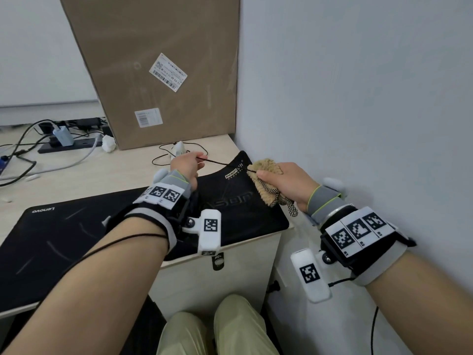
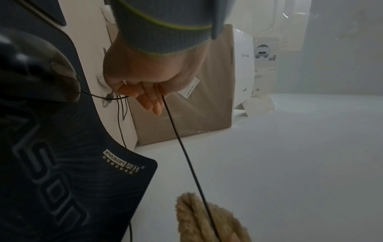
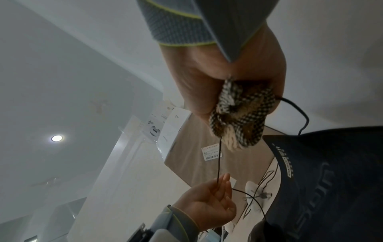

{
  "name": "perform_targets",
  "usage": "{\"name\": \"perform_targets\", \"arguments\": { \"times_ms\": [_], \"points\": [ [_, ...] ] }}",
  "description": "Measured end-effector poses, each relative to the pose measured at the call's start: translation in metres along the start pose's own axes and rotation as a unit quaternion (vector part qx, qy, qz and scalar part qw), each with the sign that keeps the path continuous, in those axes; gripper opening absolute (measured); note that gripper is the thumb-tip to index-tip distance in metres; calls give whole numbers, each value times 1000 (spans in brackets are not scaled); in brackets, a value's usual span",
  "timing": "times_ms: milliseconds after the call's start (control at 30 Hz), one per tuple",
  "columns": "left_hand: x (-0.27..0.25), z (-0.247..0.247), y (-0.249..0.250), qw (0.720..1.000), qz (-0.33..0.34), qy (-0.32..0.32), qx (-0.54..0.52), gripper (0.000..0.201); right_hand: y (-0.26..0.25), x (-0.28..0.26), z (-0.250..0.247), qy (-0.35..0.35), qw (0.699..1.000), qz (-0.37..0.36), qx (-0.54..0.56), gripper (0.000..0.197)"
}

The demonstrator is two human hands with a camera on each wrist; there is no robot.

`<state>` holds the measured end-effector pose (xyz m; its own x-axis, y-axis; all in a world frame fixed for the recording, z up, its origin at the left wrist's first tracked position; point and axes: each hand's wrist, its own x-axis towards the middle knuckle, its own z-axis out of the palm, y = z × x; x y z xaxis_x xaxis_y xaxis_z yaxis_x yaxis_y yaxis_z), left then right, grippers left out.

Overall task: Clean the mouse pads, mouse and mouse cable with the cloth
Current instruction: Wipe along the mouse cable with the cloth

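Observation:
My left hand (image 1: 188,163) pinches the thin black mouse cable (image 1: 225,164) above the far edge of the desk. The cable runs taut to my right hand (image 1: 284,184), which grips a tan fluffy cloth (image 1: 266,175) wrapped round the cable. In the left wrist view the cable (image 2: 186,153) slants down from my fingers (image 2: 151,99) into the cloth (image 2: 199,217). The black mouse (image 2: 39,68) sits on the small black IPASON pad (image 2: 68,163). A large black Lenovo pad (image 1: 64,234) lies to the left on the desk.
A big cardboard box (image 1: 163,67) leans against the wall behind the pads. A power strip (image 1: 66,144) with plugs and tangled cables (image 1: 23,152) sits at the back left. The white wall (image 1: 358,98) stands close on the right. My knees (image 1: 217,329) are under the desk edge.

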<state>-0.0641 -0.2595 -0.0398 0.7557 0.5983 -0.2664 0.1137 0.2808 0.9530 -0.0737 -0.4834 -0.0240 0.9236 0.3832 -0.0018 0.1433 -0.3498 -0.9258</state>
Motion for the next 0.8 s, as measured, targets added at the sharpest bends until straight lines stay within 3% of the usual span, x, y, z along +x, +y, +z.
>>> {"name": "perform_targets", "arguments": {
  "times_ms": [233, 433, 567, 700, 800],
  "points": [
    [-30, 5, 2, 990, -50, -118, -58, 44, -7, 12, 16, 96, 994, -36, -27, 22],
    [-58, 27, 8, 970, -19, -242, -2, 36, -43, 35, 9, 167, 953, -135, -213, 27],
    [-64, 31, 26, 968, 19, -252, -4, 35, -84, 47, -6, 199, 923, -202, -259, 21],
    [-62, 23, 35, 971, 34, -238, -2, 31, -120, 55, -22, 238, 906, -250, -246, 26],
    [-64, 18, 42, 971, 53, -233, -18, 28, -141, 55, -27, 223, 899, -268, -264, 21]
  ]
}}
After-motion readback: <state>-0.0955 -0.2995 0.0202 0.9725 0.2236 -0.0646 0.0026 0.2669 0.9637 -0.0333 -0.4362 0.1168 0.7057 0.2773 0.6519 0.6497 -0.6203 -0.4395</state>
